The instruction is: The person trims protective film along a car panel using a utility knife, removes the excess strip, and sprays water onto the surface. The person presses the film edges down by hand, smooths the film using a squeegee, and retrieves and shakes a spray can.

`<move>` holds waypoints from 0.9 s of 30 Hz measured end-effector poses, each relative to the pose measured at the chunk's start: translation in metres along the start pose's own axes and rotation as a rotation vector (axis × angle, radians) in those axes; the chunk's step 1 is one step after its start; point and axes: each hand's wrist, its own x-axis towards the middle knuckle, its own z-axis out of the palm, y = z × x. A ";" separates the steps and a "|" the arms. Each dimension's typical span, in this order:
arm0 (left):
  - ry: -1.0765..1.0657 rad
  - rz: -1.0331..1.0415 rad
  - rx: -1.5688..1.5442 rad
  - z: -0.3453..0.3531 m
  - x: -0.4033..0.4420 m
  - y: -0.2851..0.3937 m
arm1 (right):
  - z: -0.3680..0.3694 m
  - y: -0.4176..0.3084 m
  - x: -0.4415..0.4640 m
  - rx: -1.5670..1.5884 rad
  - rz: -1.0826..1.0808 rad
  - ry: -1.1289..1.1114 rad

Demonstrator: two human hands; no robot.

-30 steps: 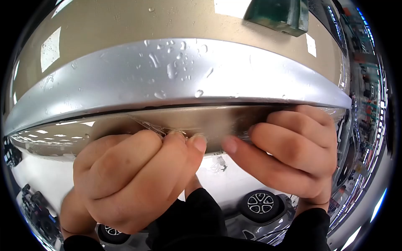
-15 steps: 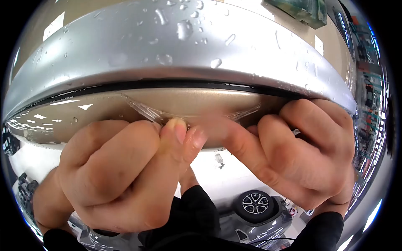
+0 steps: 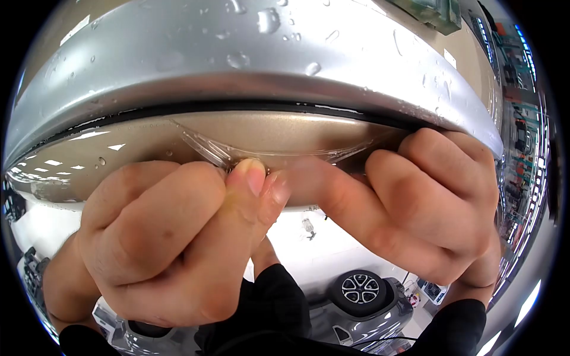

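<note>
A clear plastic film [image 3: 211, 148] lies over the beige panel [image 3: 273, 127], with creases fanning up from its lower edge on both sides. My left hand [image 3: 172, 237] is closed, thumb and finger pinching the film's edge where the left creases meet. My right hand [image 3: 415, 207] has its fingers curled, and its index finger reaches toward the left fingertips. That fingertip is smeared, but the right creases run in to it, so it appears to grip the film too. Small wet bubbles show beside the left thumb.
Silver trim [image 3: 178, 65] dotted with water drops curves above the panel, with a dark gap [image 3: 237, 107] between them. A green block [image 3: 436, 15] rests at the upper right. Below are a white floor [image 3: 338, 243] and a grey car [image 3: 368, 320] with a dark wheel [image 3: 360, 289].
The panel, trim and both hands sit slightly higher in view. Both hands keep nearly the same pose at the film, and the creases look much the same.
</note>
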 end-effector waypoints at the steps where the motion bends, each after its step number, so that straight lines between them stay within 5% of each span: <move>1: 0.009 -0.002 -0.006 0.001 0.000 0.000 | 0.002 0.002 -0.004 -0.005 0.002 0.030; 9: 0.025 0.021 0.022 0.008 -0.004 -0.002 | -0.007 0.005 -0.005 0.089 -0.029 -0.086; 27: 0.083 0.006 0.013 0.016 -0.013 -0.010 | 0.020 0.002 -0.008 0.160 0.009 0.070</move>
